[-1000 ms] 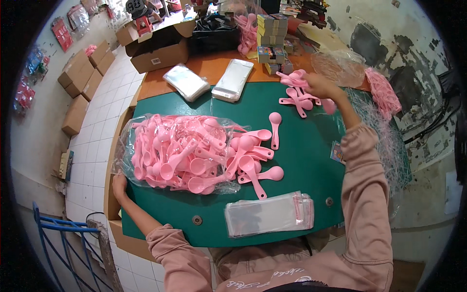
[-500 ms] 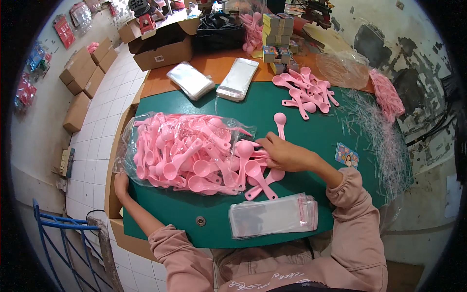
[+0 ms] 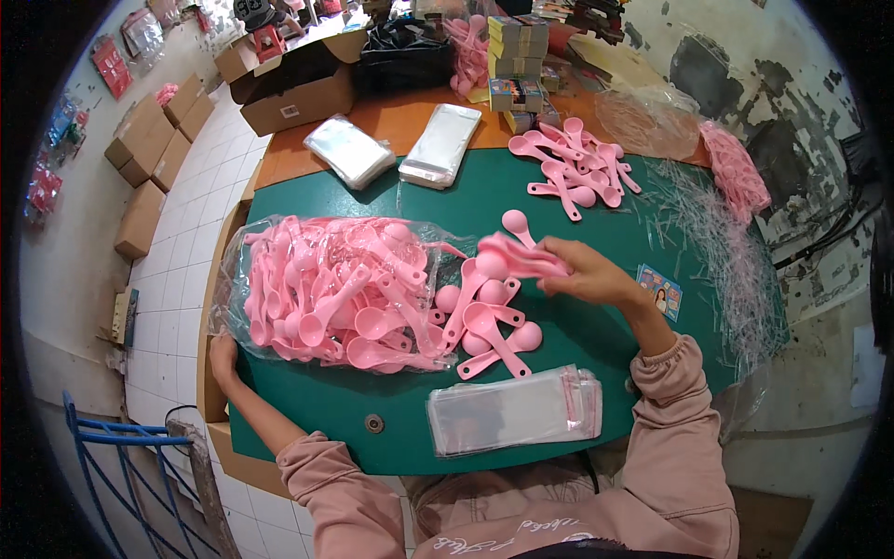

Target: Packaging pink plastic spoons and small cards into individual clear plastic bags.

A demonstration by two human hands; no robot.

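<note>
Taking the middle of the green surface (image 3: 400, 401) as the clock's centre, the right hand (image 3: 589, 272) is toward three o'clock, its fingers closed around the handles of a few pink scoops (image 3: 507, 258). Their bowls point toward ten o'clock; blur hides the count. Bunching them by the handles probably lets one hand carry several together.

The left hand (image 3: 222, 361) is at the surface's edge toward eight o'clock, beside the clear bag (image 3: 231, 303) of scoops. I can't tell whether its fingers grip the edge or the film; either way, it seems to brace that side.

The bag lies toward nine o'clock with its spilled scoops (image 3: 503, 345) on the side facing the right hand, likely for easy picking. A separate pile (image 3: 557, 177) sits toward one o'clock, apparently to keep it distinct. Clear sleeves (image 3: 503, 410) lie toward five o'clock, close to the person, presumably for handy reach.
</note>
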